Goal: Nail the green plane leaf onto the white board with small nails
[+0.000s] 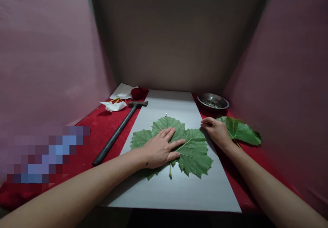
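**Asker:** Where is the big leaf from your hands?

**Me:** The big leaf (194, 153) lies flat on the grey board (179, 190), right in front of me. My left hand (160, 149) is on top of it, palm down, fingers spread and pointing toward 2 o'clock. It covers the leaf's left half.

**Asker:** Which way does the leaf run?

**Me:** Its stalk (170, 171) points at 6 o'clock, toward me, and its tip at 12 o'clock. So the long axis runs straight away from me, along the board.

**Asker:** And your right hand?

**Me:** My right hand (216, 130) sits at the leaf's 2 o'clock edge, with the fingertips touching the margin. The fingers are bunched together. I cannot tell whether they pinch the edge or only rest on it.

**Asker:** What else is close?

**Me:** A second leaf (243, 132) lies just beyond my right hand at 3 o'clock, on the red cloth (102, 129). A metal bowl (213, 101) is at 1 o'clock. The hammer (120, 129) lies off the board at 10 o'clock, nearer my left hand, with its handle slanting from 7 to 1 o'clock.
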A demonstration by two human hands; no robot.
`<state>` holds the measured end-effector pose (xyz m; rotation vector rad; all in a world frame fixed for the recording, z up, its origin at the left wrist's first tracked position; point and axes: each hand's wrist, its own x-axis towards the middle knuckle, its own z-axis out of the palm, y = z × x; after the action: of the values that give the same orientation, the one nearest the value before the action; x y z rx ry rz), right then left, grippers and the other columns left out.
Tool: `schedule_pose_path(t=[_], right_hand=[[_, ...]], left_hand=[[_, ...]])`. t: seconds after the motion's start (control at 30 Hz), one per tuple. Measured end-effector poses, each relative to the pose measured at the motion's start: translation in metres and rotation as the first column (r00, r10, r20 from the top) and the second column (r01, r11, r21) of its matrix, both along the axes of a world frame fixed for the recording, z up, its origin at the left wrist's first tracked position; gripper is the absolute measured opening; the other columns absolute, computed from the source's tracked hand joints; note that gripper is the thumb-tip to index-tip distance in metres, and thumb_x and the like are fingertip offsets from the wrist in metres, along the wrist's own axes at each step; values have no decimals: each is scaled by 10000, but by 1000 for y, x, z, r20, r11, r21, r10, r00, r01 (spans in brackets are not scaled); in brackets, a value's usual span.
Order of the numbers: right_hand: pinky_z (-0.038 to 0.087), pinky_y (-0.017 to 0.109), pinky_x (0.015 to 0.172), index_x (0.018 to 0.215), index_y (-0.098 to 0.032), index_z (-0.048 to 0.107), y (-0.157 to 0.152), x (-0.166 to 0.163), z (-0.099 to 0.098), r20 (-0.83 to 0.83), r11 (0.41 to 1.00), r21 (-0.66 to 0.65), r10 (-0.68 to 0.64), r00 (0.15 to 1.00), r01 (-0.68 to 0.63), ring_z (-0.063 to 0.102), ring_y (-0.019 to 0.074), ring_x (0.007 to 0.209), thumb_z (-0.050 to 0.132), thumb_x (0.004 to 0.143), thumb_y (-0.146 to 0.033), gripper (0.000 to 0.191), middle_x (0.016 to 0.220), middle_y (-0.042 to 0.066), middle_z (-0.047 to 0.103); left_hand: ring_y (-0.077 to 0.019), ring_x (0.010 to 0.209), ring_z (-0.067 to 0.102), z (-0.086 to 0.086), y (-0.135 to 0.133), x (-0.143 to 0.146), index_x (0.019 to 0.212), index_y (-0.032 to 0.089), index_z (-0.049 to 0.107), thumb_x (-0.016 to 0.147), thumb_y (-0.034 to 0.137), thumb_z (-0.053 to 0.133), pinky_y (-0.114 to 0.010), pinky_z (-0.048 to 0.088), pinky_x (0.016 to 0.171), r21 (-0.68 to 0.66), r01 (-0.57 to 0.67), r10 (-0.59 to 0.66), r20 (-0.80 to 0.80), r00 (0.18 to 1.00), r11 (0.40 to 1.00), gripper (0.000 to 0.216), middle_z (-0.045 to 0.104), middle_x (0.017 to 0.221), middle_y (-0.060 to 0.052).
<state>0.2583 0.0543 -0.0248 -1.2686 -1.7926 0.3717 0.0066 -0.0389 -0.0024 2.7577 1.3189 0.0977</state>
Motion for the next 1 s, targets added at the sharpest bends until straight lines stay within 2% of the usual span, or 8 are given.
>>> schedule_pose_path(t=[0.17,0.77,1.0], right_hand=[[410,255,586,730,-205,640,-3,-1,1,79,998,55,-15,997,10,557,145,565,516,725,-297,155,631,5,643],[439,281,677,757,-206,621,-8,-3,3,12,999,50,9,1000,-10,592,165,674,526,727,-304,139,728,18,666],[452,290,702,837,-190,612,-6,2,0,-50,1000,-17,-8,999,7,604,170,718,555,712,-305,179,778,35,666]], left_hand=[[-332,1377,124,1,0,1,1411,346,289,929,534,304,-470,214,1075,-13,-8,8,-1,1000,1000,518,119,1531,-62],[-320,1385,91,2,0,2,1419,345,272,928,540,293,-472,198,1082,-48,-21,20,-12,1000,999,529,107,1532,-71],[-325,1381,103,1,0,1,1413,346,286,930,533,305,-474,198,1083,-31,-17,17,-9,1000,999,519,98,1535,-54]])
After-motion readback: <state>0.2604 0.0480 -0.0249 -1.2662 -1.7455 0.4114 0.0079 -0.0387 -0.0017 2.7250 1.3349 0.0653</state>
